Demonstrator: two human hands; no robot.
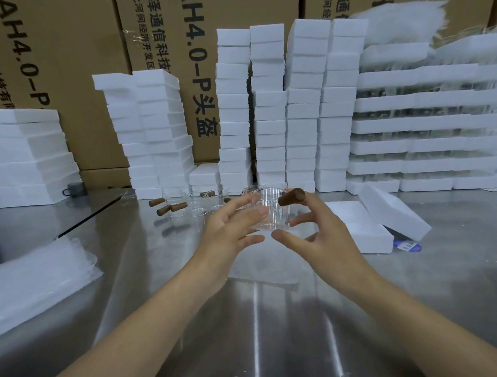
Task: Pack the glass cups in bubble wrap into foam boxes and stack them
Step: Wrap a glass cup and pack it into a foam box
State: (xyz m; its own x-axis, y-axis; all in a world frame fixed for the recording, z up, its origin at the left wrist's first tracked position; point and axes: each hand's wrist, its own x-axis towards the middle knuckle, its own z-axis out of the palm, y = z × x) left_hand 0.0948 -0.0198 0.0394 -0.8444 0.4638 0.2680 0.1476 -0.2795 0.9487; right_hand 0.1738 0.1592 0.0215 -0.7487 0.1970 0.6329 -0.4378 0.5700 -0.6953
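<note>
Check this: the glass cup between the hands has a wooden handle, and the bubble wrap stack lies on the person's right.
Wrong side: the head view shows the bubble wrap stack on the person's left. The rest stands: the glass cup has a wooden handle.

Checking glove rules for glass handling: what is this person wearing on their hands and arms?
Nothing that shows. The left hand and right hand are bare, with no gloves, rings, watch or wristband in view. The left forearm and right forearm are uncovered to the picture's edge; no sleeve appears.
</note>
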